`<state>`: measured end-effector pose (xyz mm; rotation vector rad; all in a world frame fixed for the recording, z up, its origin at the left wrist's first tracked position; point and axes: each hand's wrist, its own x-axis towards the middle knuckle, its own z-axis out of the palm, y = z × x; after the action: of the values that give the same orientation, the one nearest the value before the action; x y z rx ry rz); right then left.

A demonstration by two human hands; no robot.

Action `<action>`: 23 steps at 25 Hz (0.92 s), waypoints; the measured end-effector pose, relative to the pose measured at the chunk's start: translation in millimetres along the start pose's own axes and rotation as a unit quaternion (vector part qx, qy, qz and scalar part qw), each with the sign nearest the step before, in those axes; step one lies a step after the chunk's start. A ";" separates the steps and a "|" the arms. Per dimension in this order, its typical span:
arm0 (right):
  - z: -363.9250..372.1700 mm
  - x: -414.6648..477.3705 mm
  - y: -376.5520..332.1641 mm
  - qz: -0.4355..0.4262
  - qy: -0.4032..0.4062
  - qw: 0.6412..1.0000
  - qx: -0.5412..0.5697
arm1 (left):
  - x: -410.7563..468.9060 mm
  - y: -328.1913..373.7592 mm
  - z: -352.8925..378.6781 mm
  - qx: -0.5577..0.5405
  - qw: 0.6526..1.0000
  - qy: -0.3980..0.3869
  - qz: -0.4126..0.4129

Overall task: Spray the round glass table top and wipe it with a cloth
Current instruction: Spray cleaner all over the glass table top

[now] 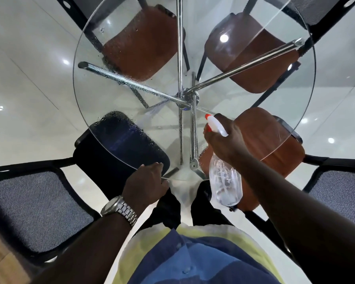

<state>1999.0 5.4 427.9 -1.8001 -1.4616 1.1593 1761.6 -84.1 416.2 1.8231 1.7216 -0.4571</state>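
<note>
My left hand (146,181) is resting on the near rim of the glass table top (230,99), fingers bent over the edge. Whether the thumb is hooking underneath, I cannot tell. Just to the right, my right hand (223,140) is gripping the neck of the spray bottle (225,181) above the near part of the glass. The bottle's long axis is running from my waist out toward the table's centre, and its red-tipped nozzle (209,117) is pointing away and to the left.

Droplets (115,78) are showing on the left half. The right and far-right glass is looking dry, so I judge the nozzle needs swinging that way, and the right hand is the nearer one. I am not making out a cloth for certain: the pale fabric (143,244) at my waist may be it. The far rim is running out of the top of the view.
</note>
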 end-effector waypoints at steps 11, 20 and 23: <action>-5.2 16.0 -14.1 -0.012 0.029 0.999 0.000 | 4.2 13.4 14.9 -0.035 0.999 0.006 0.022; -23.0 3.6 7.9 -0.027 0.039 0.999 0.002 | 5.6 28.0 13.5 -0.050 0.998 0.022 0.033; -29.5 -4.3 19.7 -0.033 0.044 0.998 -0.006 | 7.3 33.1 15.3 -0.044 0.998 0.026 0.042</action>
<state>2034.1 -0.9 427.0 -1.7750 -1.4684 1.0279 1797.1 -87.7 405.8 1.8507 1.6641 -0.2976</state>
